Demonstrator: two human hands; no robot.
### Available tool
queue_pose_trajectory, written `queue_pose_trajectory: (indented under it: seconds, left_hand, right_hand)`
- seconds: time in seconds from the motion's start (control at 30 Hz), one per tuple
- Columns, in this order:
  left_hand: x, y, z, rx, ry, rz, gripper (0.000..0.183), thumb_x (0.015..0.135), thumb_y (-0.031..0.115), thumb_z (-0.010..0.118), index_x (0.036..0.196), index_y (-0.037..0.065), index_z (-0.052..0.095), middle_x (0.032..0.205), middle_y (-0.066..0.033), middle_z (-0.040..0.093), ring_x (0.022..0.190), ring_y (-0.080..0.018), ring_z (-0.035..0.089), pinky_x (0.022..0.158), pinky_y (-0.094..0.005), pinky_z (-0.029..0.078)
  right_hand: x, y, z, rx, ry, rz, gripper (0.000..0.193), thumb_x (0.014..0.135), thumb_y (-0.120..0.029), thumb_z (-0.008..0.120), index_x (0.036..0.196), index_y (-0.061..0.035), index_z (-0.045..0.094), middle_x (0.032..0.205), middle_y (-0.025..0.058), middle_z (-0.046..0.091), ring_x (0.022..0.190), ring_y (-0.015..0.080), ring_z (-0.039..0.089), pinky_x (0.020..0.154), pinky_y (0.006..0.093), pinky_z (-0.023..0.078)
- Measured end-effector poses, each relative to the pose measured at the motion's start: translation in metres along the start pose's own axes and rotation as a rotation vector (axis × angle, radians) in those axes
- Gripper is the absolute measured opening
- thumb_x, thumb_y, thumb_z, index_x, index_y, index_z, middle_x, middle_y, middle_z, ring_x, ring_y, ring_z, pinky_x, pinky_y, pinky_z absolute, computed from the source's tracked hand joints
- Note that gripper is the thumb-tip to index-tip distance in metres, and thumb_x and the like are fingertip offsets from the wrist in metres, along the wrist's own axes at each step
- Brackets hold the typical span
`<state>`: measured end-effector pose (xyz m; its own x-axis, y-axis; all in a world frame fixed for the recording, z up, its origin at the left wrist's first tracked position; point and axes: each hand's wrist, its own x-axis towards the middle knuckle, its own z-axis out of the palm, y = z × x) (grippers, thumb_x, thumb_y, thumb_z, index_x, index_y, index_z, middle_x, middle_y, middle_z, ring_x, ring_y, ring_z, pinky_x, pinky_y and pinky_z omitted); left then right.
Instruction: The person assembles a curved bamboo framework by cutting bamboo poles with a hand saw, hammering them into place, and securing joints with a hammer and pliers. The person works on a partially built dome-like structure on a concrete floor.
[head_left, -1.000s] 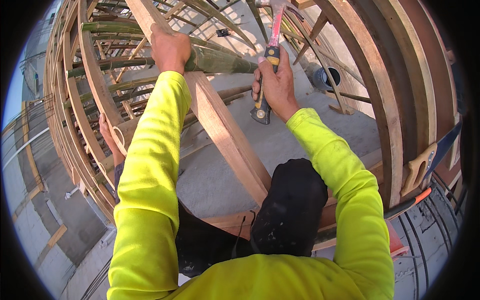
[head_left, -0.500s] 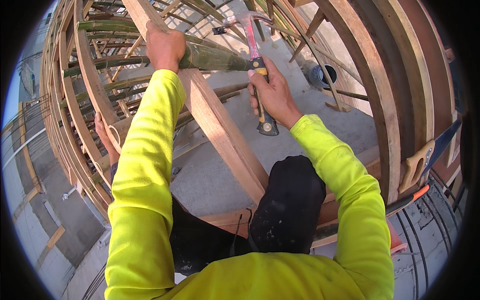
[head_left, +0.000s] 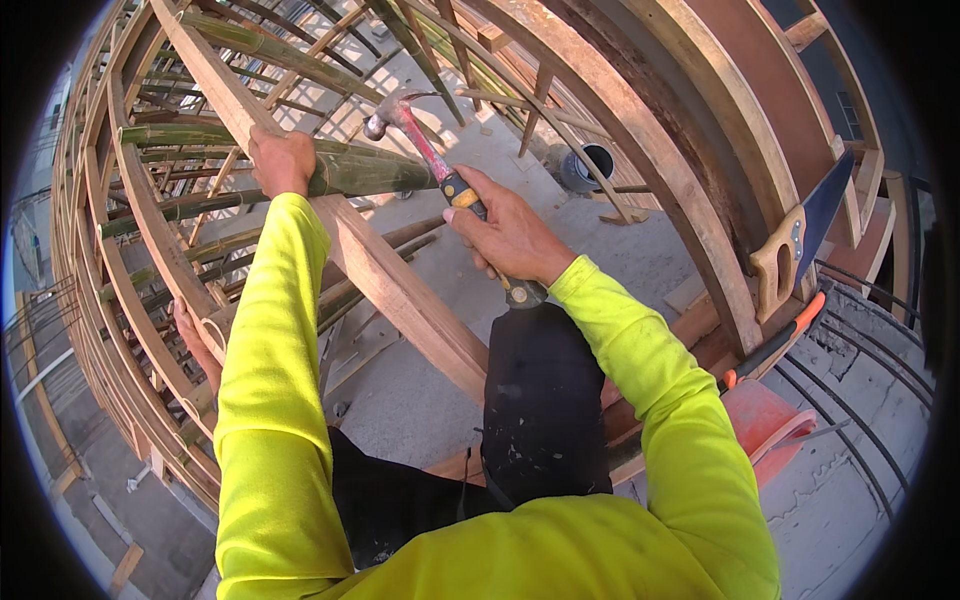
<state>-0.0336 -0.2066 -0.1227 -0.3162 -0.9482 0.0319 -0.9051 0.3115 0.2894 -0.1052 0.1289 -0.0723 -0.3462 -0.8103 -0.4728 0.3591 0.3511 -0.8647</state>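
The shirt [head_left: 580, 545] was bright yellow-green and plain. Its long sleeves [head_left: 270, 400] reached the wrists, just behind the bare hands [head_left: 510, 237], and creased into soft folds. Nearer the body than the hands, the trousers [head_left: 545, 385] were black, flecked with small pale spots [head_left: 530, 455]; a thin dark cord [head_left: 464, 487] showed beside them.

Was worn on a person's head, at the left of a side-by-side fisheye pair. Looked steeply down and forward, from above and behind the hammer [head_left: 430, 152]. Sat near enough to take in the left hand [head_left: 281, 162], left of the hammer, and both sleeves [head_left: 270, 400], nearer than it. Ranged beyond the hammer to bamboo poles [head_left: 405, 45], right to a handsaw [head_left: 797, 235], left to curved timber ribs [head_left: 154, 210], below to dark trousers [head_left: 540, 400]. Showed upright and unmirrored; bent straight edges toward a dark rim.
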Motion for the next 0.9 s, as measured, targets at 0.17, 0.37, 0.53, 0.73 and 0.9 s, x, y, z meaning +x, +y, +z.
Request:
queue_pose_trajectory:
  seconds: [0.17, 0.37, 0.53, 0.73, 0.9]
  left_hand:
    - [0.020, -0.060, 0.010, -0.410, -0.150, 0.020, 0.089, 0.092, 0.046, 0.057, 0.152, -0.011, 0.023, 0.154, -0.0314, 0.035, 0.140, -0.0401, 0.042, 0.116, -0.0409, 0.032]
    - [-0.020, -0.153, -0.018, -0.171, 0.011, 0.302, 0.086, 0.098, 0.046, 0.056, 0.151, -0.014, 0.024, 0.153, -0.0375, 0.033, 0.142, -0.0462, 0.035, 0.118, -0.0448, 0.029]
    - [-0.047, -0.215, -0.071, 0.203, -0.054, 0.197, 0.084, 0.097, 0.043, 0.060, 0.151, -0.013, 0.027, 0.150, -0.0372, 0.037, 0.141, -0.0465, 0.036, 0.118, -0.0456, 0.029]
    - [-0.031, -0.294, -0.164, 0.212, -0.156, 0.162, 0.073, 0.096, 0.038, 0.060, 0.145, -0.011, 0.041, 0.145, -0.0345, 0.047, 0.134, -0.0442, 0.048, 0.112, -0.0418, 0.037]
    - [-0.007, -0.358, -0.200, -0.191, -0.317, 0.132, 0.054, 0.100, 0.028, 0.055, 0.139, -0.009, 0.051, 0.130, -0.0271, 0.062, 0.112, -0.0320, 0.063, 0.096, -0.0391, 0.048]
  right_hand:
    - [-0.133, 0.015, -0.017, -0.047, 0.504, -0.224, 0.067, 0.094, -0.009, 0.059, 0.154, -0.0035, 0.031, 0.076, 0.0078, 0.058, 0.060, 0.0120, 0.053, 0.059, 0.0276, 0.046]
    - [-0.277, 0.070, -0.023, -0.302, 1.172, -0.335, 0.073, 0.089, 0.002, 0.056, 0.156, 0.0017, 0.027, 0.106, 0.0120, 0.061, 0.078, 0.0122, 0.055, 0.070, 0.0256, 0.047]
    - [-0.331, 0.073, -0.016, 0.046, 1.426, -0.407, 0.079, 0.088, 0.004, 0.053, 0.159, 0.0005, 0.019, 0.106, 0.0078, 0.059, 0.080, 0.0096, 0.053, 0.071, 0.0226, 0.047]
    - [-0.408, 0.025, -0.012, 0.104, 1.397, -0.466, 0.076, 0.088, 0.003, 0.053, 0.158, -0.0017, 0.024, 0.100, 0.0054, 0.059, 0.076, 0.0095, 0.054, 0.068, 0.0245, 0.049]
    - [-0.515, 0.022, -0.016, -0.954, 1.353, 0.046, 0.074, 0.081, -0.001, 0.062, 0.152, -0.0147, 0.044, 0.094, 0.0135, 0.065, 0.069, 0.0280, 0.064, 0.067, 0.0394, 0.053]
